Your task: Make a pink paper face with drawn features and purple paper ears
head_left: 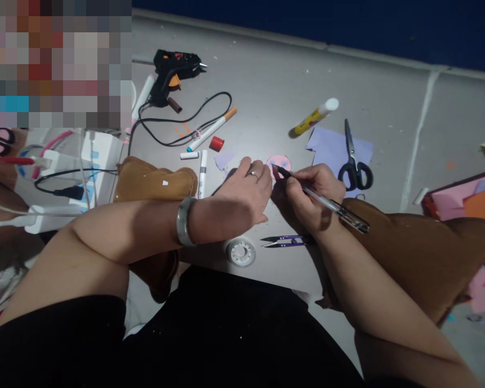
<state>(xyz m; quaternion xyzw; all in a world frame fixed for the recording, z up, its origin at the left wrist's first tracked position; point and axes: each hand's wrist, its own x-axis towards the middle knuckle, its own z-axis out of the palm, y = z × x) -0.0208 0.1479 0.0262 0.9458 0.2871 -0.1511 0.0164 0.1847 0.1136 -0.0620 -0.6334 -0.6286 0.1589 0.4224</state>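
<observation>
Between the two hands, a pink paper disc [283, 161] lies on the bench [267, 91]. The right hand [315, 188] pinches a clear-barrelled pen [330, 206] between thumb and fingers, its dark tip over the disc. The left hand [242, 191] reaches the disc's near-left edge, fingers held together; whether they grip it, I cannot tell. Beyond the right hand, black-handled scissors [351, 161] lie partly on purple paper [327, 146]. Below the hands sit purple-handled snips [282, 241] and a white roll [242, 253].
</observation>
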